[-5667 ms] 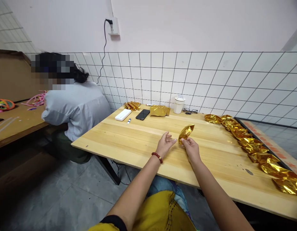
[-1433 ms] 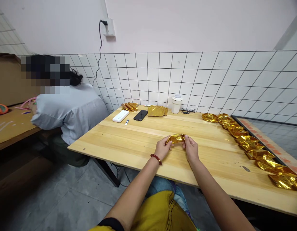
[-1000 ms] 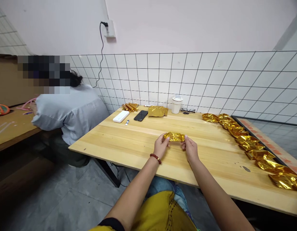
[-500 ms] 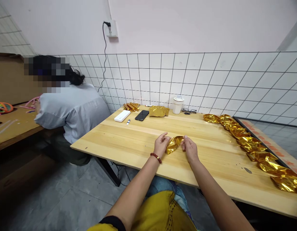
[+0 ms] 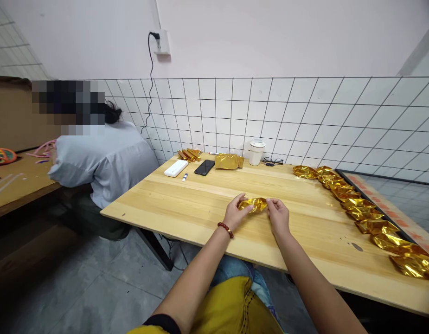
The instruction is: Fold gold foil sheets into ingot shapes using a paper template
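Note:
A shiny gold foil piece is stretched between my two hands, just above the wooden table. My left hand, with a dark red bead bracelet at the wrist, grips its left part between thumb and fingers. At its right end, my right hand pinches the tip. My fingers cover both ends of the foil. Along the table's right side runs a row of puffed gold foil pieces.
At the table's back stand folded gold strips, a white power bank, a phone, a flat gold foil stack, a white cup and glasses. A person in a light shirt sits at another table on the left.
My left thumb has come over the foil's front and now presses on it. The foil lies more level and looks narrower; my right hand still pinches its right end.

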A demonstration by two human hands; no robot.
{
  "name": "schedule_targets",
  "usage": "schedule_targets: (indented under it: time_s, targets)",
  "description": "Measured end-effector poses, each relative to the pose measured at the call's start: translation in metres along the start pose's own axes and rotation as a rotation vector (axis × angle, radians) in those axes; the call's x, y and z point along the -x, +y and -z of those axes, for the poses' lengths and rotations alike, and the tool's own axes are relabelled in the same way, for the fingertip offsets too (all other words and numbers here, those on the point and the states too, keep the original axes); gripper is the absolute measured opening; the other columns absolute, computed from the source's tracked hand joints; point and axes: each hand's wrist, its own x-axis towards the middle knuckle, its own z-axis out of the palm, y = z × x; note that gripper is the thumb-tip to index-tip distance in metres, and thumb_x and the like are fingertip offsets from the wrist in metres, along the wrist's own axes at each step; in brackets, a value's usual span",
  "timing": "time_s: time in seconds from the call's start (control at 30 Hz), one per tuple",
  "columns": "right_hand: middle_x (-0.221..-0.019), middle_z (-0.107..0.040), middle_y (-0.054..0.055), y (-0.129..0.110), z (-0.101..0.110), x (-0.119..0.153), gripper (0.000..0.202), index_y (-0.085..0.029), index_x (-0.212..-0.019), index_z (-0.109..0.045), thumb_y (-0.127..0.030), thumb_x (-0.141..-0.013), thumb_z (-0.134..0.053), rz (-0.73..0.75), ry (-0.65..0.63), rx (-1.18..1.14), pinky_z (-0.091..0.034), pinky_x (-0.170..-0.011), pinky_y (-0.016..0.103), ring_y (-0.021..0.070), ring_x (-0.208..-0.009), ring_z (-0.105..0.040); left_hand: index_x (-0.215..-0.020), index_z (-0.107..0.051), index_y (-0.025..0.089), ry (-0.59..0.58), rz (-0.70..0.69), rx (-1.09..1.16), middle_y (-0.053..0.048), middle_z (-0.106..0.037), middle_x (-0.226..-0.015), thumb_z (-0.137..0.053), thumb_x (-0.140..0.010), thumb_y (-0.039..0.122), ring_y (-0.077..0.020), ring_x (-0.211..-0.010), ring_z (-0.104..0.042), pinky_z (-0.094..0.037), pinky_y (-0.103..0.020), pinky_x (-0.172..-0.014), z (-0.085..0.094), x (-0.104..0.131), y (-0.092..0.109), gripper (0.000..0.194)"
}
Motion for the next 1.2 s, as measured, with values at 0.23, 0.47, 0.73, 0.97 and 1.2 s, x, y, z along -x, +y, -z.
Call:
schedule_targets:
  time_s: [0.23, 0.47, 0.73, 0.97, 1.2]
  targets:
    - [-0.056, -0.053, -0.005, -0.003, 0.001, -0.004, 0.040, -0.019, -0.079, -0.059, -0.053, -0.066, -0.073, -0.043, 0.109, -0.120, -0.030, -0.042, 0.022, 0.0086, -0.044, -0.040, -0.107, -0.069, 0.015, 0.031, 0.003, -0.053, -0.012, -0.070, -0.106, -0.077, -0.070, 0.031, -0.0185, -0.089, -0.065, -0.052, -0.035, -0.086, 0.001, -0.004, 0.000, 0.041]
    - [-0.067, -0.060, -0.002, -0.007, -0.002, 0.005, 0.037, -0.018, -0.088, -0.061, -0.050, -0.072, -0.071, 0.080, -0.059, -0.048, -0.036, -0.050, 0.024, 0.0113, -0.055, -0.048, -0.102, -0.069, 0.015, 0.029, 0.027, -0.033, -0.008, -0.070, -0.093, -0.072, -0.074, 0.035, -0.0117, -0.063, -0.062, -0.052, -0.026, -0.062, 0.003, -0.003, 0.000, 0.034]
    - [-0.065, -0.057, -0.004, -0.009, -0.002, 0.006, 0.044, -0.018, -0.099, -0.061, -0.050, -0.071, -0.073, 0.079, -0.096, -0.009, -0.041, -0.054, 0.025, 0.0121, -0.057, -0.052, -0.106, -0.068, 0.015, 0.012, 0.046, -0.071, -0.008, -0.070, -0.095, -0.065, -0.080, 0.032, -0.0091, -0.058, -0.062, -0.051, -0.022, -0.058, 0.003, -0.001, 0.006, 0.031]
    - [-0.090, -0.071, 0.006, -0.001, -0.004, 0.005, 0.046, -0.017, -0.101, -0.064, -0.050, -0.070, -0.075, 0.058, -0.187, 0.045, -0.049, -0.072, 0.031, 0.0179, -0.077, -0.063, -0.103, -0.070, 0.015, 0.035, 0.074, -0.037, -0.007, -0.071, -0.094, -0.064, -0.078, 0.023, -0.0098, -0.055, -0.062, -0.051, -0.024, -0.057, 0.001, -0.001, 0.009, 0.027]
    - [-0.093, -0.072, 0.008, 0.002, -0.004, 0.003, 0.045, -0.016, -0.096, -0.067, -0.054, -0.072, -0.069, 0.097, -0.159, 0.108, -0.050, -0.075, 0.034, 0.0206, -0.082, -0.064, -0.108, -0.069, 0.014, 0.022, 0.052, -0.025, -0.009, -0.072, -0.097, -0.071, -0.074, 0.030, -0.0101, -0.058, -0.061, -0.051, -0.023, -0.057, 0.000, 0.000, 0.010, 0.038]
